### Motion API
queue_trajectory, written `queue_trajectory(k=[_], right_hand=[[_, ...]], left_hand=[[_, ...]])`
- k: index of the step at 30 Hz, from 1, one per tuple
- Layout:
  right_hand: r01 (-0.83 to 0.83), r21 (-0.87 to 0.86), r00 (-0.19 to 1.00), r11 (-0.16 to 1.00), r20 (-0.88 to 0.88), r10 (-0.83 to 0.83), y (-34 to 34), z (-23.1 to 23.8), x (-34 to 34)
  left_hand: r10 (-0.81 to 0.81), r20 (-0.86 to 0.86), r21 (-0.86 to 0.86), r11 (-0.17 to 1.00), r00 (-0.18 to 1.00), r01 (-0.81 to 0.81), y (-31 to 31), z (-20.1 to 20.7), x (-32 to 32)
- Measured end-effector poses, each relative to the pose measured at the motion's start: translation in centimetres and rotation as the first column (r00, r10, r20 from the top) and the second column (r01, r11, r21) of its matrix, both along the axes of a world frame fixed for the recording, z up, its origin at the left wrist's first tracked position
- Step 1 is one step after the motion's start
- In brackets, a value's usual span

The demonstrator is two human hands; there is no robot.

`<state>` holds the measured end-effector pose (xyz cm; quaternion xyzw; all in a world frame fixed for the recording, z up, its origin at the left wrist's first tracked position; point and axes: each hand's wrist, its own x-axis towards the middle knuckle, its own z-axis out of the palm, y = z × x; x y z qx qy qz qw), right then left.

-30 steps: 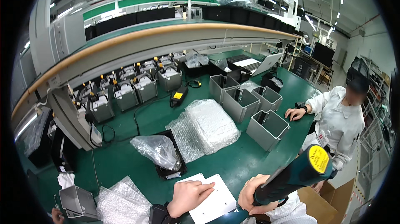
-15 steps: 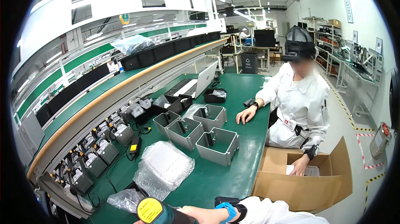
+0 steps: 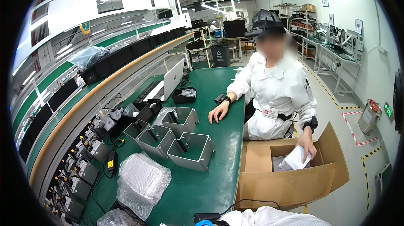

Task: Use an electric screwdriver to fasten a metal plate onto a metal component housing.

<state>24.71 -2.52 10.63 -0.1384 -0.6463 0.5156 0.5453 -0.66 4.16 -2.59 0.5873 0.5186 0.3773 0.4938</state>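
Green matting (image 3: 219,175) runs ahead of us with grey bins (image 3: 189,150) and bubble wrap (image 3: 141,182) on it, a cardboard box (image 3: 290,184) just right, while only our white sleeve (image 3: 269,217) shows, so we cannot tell either hand's grip.

Matt green table mat (image 3: 219,171) — dull grey metal boxes (image 3: 191,150), crinkly bubble wrap (image 3: 141,182).

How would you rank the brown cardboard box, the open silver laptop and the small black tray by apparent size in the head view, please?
1. Brown cardboard box, largest, though it is also nearest the camera.
2. Open silver laptop.
3. Small black tray, smallest; it sits beside the laptop, so that comparison is fair.
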Motion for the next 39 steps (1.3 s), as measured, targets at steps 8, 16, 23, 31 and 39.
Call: queue_trajectory(k=[8, 16, 23, 31, 39], right_hand=[[0.059, 0.052, 0.996, 0.997, 0.062, -0.062, 0.0, -0.1, 0.5], [-0.010, 0.031, 1.000, 0.999, 0.027, 0.009, -0.2, -0.2, -0.2], [0.017, 0.029, 0.998, 0.999, 0.058, -0.019, -0.2, -0.2, -0.2], [0.041, 0.026, 0.997, 0.999, 0.071, -0.043, -0.2, -0.4, -0.2], [0.070, 0.029, 0.994, 0.997, 0.087, -0.072, -0.4, -0.3, -0.2]], left_hand=[[-0.118, -0.101, 0.025, 0.992, 0.988, 0.121, -0.1, 2.0, 1.1], [-0.180, -0.151, 0.024, 0.982, 0.972, 0.185, 0.0, 2.5, 0.6], [-0.207, -0.167, 0.029, 0.976, 0.964, 0.214, -0.1, 2.6, 0.5], [-0.214, -0.182, 0.026, 0.975, 0.960, 0.222, -0.5, 2.7, 0.0], [-0.221, -0.197, 0.026, 0.973, 0.955, 0.230, -0.9, 2.9, -0.4]])
